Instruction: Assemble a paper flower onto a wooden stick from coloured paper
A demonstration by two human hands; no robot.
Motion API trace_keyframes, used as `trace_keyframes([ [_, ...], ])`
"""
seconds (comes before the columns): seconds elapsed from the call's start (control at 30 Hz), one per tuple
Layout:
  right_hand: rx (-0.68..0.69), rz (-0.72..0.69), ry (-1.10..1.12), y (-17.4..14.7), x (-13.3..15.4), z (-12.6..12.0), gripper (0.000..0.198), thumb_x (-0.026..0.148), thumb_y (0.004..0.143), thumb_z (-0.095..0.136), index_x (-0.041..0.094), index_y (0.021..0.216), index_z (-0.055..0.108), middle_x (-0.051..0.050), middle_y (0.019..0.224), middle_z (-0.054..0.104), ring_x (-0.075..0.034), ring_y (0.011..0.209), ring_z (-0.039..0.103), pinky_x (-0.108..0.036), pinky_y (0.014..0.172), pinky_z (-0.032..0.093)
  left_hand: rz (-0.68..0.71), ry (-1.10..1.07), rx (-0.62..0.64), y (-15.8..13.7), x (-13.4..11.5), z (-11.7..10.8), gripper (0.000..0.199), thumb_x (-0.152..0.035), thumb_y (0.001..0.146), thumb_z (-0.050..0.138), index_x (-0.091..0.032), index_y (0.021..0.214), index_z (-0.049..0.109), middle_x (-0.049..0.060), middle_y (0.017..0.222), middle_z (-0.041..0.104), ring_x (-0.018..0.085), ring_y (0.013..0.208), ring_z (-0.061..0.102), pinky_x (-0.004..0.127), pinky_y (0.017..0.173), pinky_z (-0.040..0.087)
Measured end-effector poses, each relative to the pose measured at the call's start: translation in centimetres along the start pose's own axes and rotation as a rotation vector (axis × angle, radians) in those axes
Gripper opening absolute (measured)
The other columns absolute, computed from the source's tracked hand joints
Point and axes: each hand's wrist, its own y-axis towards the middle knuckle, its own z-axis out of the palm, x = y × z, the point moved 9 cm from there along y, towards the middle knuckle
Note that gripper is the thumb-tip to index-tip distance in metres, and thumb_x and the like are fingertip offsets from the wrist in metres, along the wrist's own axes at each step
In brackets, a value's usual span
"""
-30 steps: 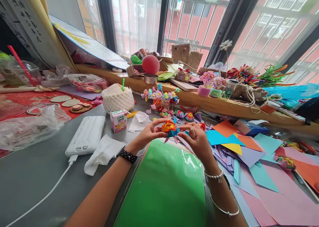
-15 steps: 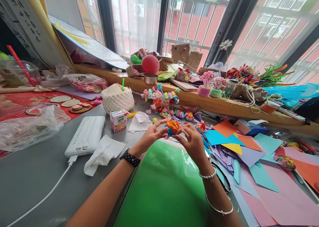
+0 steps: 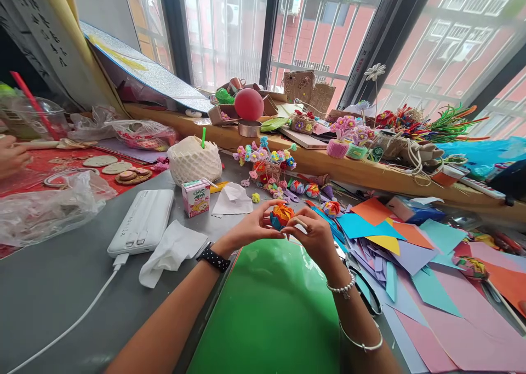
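Observation:
Between my two hands, just above the far end of a glossy green board [image 3: 271, 308], is a small folded-paper ball [image 3: 281, 216] in orange and blue. My left hand [image 3: 257, 223] grips its left side with fingers and thumb. On the other side, my right hand [image 3: 313, 231] pinches its right edge, fingers bent around it. Beyond my hands lie similar paper balls, one [image 3: 331, 208] just right of my right hand and another [image 3: 312, 190] farther back. Loose coloured paper sheets [image 3: 370, 225] spread out to the right.
Left of the board are a white power bank [image 3: 142, 220] with a cable, crumpled tissue [image 3: 172, 248], a small drink carton [image 3: 196, 197] and a coconut [image 3: 194, 160] with a green straw. A wooden ledge with crafts runs behind. Another person's hand [image 3: 12, 157] shows at far left.
The paper ball has turned in my fingers, showing more orange and blue, and sits slightly lower. Another person's hand has come into view at the left edge.

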Motion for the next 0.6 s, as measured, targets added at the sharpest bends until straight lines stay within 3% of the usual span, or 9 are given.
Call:
trace_keyframes([
  [0.2, 0.071, -0.014, -0.003, 0.09, 0.18, 0.43, 0.018, 0.030, 0.076, 0.055, 0.019, 0.065, 0.064, -0.002, 0.069, 0.053, -0.012, 0.062, 0.053, -0.024, 0.061, 0.043, 0.045, 0.047, -0.022, 0.32, 0.19, -0.44, 0.065, -0.023, 0.059, 0.069, -0.019, 0.118, 0.041, 0.007, 0.101, 0.059, 0.019, 0.092, 0.057, 0.031, 0.079, 0.044],
  [0.43, -0.011, -0.011, -0.085, -0.03, 0.07, 0.21, 0.021, 0.034, 0.076, 0.054, 0.018, 0.063, 0.060, -0.003, 0.068, 0.053, -0.015, 0.064, 0.053, -0.027, 0.063, 0.044, 0.072, 0.016, -0.023, 0.34, -0.13, -0.43, 0.056, -0.023, 0.061, 0.068, -0.016, 0.112, 0.047, 0.008, 0.096, 0.062, 0.019, 0.089, 0.058, 0.032, 0.079, 0.045],
  [0.6, 0.022, -0.034, -0.051, 0.00, 0.13, -0.02, 0.014, 0.030, 0.076, 0.055, 0.018, 0.071, 0.062, -0.004, 0.074, 0.055, -0.015, 0.068, 0.055, -0.027, 0.064, 0.044, 0.066, -0.004, -0.059, 0.31, -0.21, -0.86, 0.057, -0.021, 0.060, 0.068, -0.017, 0.112, 0.047, 0.008, 0.100, 0.061, 0.019, 0.092, 0.057, 0.030, 0.079, 0.045],
])
